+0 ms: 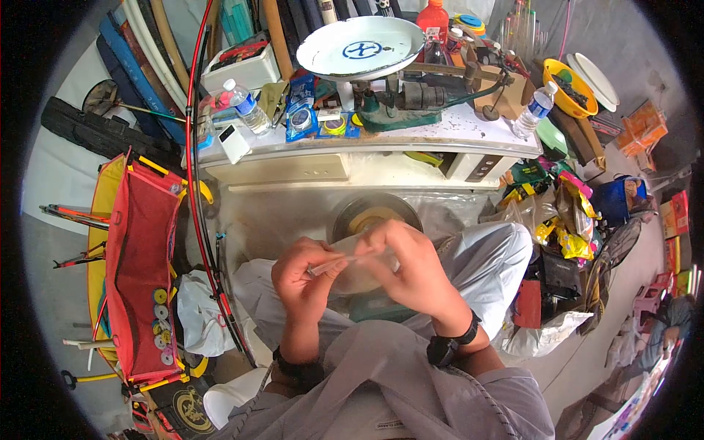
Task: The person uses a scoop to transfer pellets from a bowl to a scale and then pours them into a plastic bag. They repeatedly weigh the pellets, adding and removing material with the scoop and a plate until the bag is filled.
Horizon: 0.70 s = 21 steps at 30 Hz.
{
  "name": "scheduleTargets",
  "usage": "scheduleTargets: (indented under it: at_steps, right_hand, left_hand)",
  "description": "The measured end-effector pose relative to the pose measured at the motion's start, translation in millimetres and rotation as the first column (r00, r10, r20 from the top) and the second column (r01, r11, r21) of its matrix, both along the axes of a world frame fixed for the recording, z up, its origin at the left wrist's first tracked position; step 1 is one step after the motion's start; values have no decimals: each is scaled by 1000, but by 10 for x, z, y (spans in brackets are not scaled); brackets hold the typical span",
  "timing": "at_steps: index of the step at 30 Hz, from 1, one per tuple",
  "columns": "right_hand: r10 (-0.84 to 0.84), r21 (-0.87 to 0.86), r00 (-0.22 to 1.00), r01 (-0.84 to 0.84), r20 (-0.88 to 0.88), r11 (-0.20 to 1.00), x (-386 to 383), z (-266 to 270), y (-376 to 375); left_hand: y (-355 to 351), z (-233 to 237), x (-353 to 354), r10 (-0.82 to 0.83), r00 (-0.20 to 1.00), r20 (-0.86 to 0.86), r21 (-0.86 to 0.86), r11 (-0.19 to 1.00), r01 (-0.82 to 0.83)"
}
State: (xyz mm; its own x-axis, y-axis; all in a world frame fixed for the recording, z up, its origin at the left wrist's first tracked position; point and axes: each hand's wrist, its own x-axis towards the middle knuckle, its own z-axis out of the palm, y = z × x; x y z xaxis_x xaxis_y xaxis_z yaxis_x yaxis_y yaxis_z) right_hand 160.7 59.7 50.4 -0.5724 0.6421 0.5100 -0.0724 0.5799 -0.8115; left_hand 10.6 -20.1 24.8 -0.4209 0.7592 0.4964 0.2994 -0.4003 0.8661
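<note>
Both hands are raised in front of the lap, close together. My left hand (306, 276) is closed, its thumb and fingers pinching the rolled or folded edge of a clear plastic bag (352, 277). On the other side of the bag, my right hand (400, 260) is blurred at the fingertips, which touch the bag's upper edge. The bag hangs between the hands, and whether it holds anything is too unclear to tell. Behind the hands a round metal bowl (343, 215) with something tan inside sits on the floor, partly hidden by my right hand.
Ahead stands a white table (293, 149) with a scale's white pan (361, 48), a green scale base (400, 117) and water bottles (534, 110). A red fabric holder (139, 271) and upright rods (198, 183) are at left. Colourful packets (568, 220) lie at right.
</note>
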Motion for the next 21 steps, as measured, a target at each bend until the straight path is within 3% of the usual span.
scheduleTargets:
  at_steps: [10, 13, 15, 17, 19, 21]
  right_hand:
    - [-42, -33, 995, 39, -85, 999, -44, -9, -54]
    - [-69, 79, 996, 73, -53, 994, -44, -25, -55]
    - [-62, 278, 998, 55, 16, 959, -48, -42, -46]
    - [-73, 277, 997, 66, 14, 959, -58, -55, -60]
    - [-89, 276, 996, 81, 15, 958, -51, -55, -69]
    - [-139, 289, 988, 116, 61, 950, -19, -35, -64]
  left_hand:
    - [-5, -16, -20, 6, 998, -69, -16, 1000, -7]
    - [22, -104, -142, -87, 983, -161, 0, 996, 88]
    - [18, -111, -135, -80, 978, -193, -27, 997, 76]
    - [17, -134, -107, -73, 972, -225, -54, 997, 62]
    - [40, -190, -51, 21, 932, -363, -15, 999, -28]
    - [83, -224, 21, 33, 952, -304, 1, 999, -34]
